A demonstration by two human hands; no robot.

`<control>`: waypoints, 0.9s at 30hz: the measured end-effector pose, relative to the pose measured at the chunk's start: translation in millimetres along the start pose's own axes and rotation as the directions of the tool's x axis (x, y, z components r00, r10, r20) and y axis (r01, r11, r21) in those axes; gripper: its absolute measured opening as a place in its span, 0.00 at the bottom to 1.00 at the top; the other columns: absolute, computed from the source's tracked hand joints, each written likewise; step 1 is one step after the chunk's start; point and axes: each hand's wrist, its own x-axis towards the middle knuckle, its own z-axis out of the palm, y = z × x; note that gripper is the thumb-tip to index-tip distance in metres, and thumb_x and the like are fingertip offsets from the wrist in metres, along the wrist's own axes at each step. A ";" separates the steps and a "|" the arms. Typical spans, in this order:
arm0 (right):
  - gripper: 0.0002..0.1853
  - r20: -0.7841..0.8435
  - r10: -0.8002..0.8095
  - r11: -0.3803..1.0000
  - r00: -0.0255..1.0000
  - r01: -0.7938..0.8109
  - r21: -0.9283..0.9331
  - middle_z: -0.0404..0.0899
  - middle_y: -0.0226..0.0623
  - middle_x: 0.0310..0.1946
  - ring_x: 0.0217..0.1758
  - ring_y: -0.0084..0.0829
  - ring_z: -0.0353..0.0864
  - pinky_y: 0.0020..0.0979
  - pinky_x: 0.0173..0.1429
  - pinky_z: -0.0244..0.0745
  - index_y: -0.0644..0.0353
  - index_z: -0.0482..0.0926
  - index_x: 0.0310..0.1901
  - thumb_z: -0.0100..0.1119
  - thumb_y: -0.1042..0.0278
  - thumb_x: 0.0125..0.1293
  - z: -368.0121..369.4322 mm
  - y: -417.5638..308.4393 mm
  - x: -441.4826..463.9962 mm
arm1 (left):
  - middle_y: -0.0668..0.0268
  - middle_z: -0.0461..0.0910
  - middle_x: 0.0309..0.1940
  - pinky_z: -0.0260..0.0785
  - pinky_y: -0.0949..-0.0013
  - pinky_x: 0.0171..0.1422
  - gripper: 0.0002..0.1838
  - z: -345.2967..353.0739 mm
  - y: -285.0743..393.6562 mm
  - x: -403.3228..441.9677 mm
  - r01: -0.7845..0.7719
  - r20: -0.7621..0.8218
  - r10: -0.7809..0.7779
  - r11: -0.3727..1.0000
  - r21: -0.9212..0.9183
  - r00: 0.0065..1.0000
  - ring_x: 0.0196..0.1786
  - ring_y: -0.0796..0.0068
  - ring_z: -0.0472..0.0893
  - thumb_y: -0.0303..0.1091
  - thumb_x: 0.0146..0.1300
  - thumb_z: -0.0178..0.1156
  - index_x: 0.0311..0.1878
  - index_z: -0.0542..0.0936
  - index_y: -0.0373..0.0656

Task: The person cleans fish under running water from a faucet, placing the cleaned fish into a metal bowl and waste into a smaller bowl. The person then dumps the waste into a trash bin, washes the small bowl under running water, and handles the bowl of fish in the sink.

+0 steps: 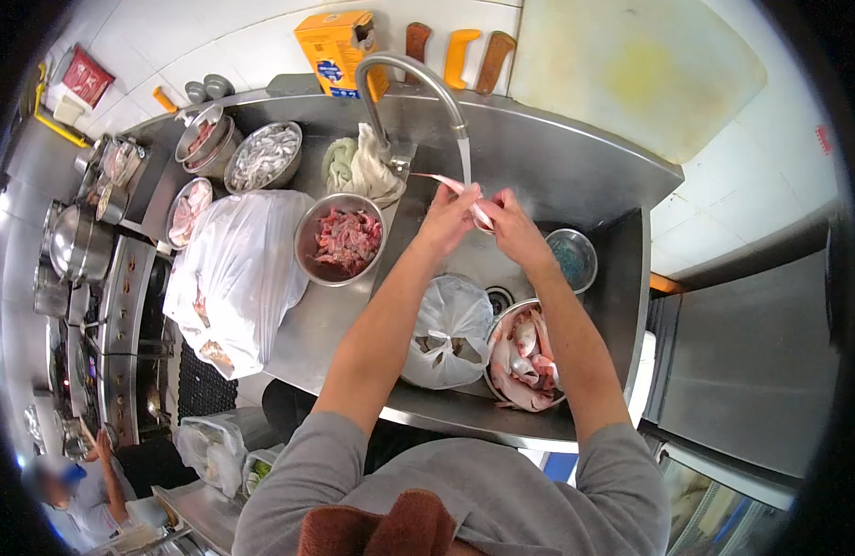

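Note:
Under the running faucet [418,69], a pinkish fish [457,186] is held between my two hands. My left hand [448,221] grips it toward its thin tail end, which points left. Around the other end close the fingers of my right hand [513,228]; part of the fish is hidden there. Water falls onto the fish. Below my right forearm, a metal bowl of pink fish [514,363] sits in the sink [576,408]. A white plastic bag [449,324] with contents I cannot make out lies beside that bowl.
Left of the sink stand a bowl of red fish scraps [346,243] and a large white bag [237,278]. Cloths [364,170] lie by the faucet. A small bowl [573,259] is at the sink's right. Behind are an orange box [339,51] and knife handles [460,57]. Another person [94,496] works lower left.

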 end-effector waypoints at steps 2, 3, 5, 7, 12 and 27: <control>0.17 0.006 -0.050 0.999 0.999 0.050 -0.009 0.70 0.46 0.40 0.44 0.44 0.73 0.37 0.48 0.69 0.61 0.79 0.45 0.50 0.85 0.54 1.3 -10.7 2.3 | 0.65 0.72 0.44 0.73 0.61 0.51 0.16 -1.5 10.5 -9.3 0.020 -0.003 -0.020 0.997 0.080 1.000 0.47 0.70 0.77 0.35 0.66 0.58 0.51 0.64 0.48; 0.17 0.010 -0.053 0.998 0.999 0.053 -0.037 0.70 0.46 0.40 0.44 0.44 0.73 0.37 0.48 0.69 0.61 0.79 0.45 0.50 0.85 0.54 -20.3 9.2 7.1 | 0.65 0.72 0.44 0.73 0.61 0.51 0.16 13.7 -2.6 13.3 0.014 0.019 -0.015 0.998 0.061 1.000 0.47 0.70 0.77 0.35 0.66 0.58 0.51 0.64 0.48; 0.13 -0.048 -0.138 0.986 0.989 0.142 0.093 0.70 0.46 0.39 0.43 0.45 0.72 0.36 0.48 0.70 0.62 0.80 0.42 0.52 0.82 0.55 -19.6 10.8 11.3 | 0.65 0.74 0.44 0.73 0.61 0.51 0.17 10.2 -2.6 15.9 -0.013 0.075 0.010 0.999 0.047 0.997 0.47 0.70 0.77 0.34 0.64 0.61 0.50 0.65 0.47; 0.12 -0.055 -0.112 0.987 0.992 0.117 0.110 0.71 0.46 0.39 0.43 0.45 0.73 0.37 0.48 0.70 0.62 0.80 0.41 0.54 0.80 0.55 -13.6 14.4 11.5 | 0.65 0.74 0.44 0.73 0.61 0.51 0.17 6.8 -3.5 16.5 -0.069 0.101 0.065 0.997 0.041 0.993 0.47 0.70 0.77 0.34 0.63 0.62 0.49 0.65 0.47; 0.10 -0.048 -0.094 0.994 0.994 0.096 0.054 0.70 0.44 0.41 0.43 0.42 0.73 0.36 0.46 0.72 0.63 0.80 0.40 0.61 0.76 0.54 -6.2 6.8 19.8 | 0.65 0.76 0.44 0.72 0.62 0.51 0.17 8.7 -1.5 12.3 -0.180 0.128 0.170 0.981 0.068 0.977 0.48 0.70 0.77 0.30 0.60 0.64 0.48 0.67 0.45; 0.08 -0.045 0.261 0.713 0.964 -0.161 0.683 0.78 0.35 0.38 0.40 0.26 0.77 0.27 0.44 0.72 0.64 0.83 0.34 0.69 0.73 0.51 12.1 30.0 29.4 | 0.64 0.74 0.43 0.74 0.62 0.49 0.16 8.4 13.7 8.0 -0.224 0.125 0.213 0.971 0.088 0.969 0.47 0.70 0.77 0.29 0.63 0.60 0.50 0.67 0.42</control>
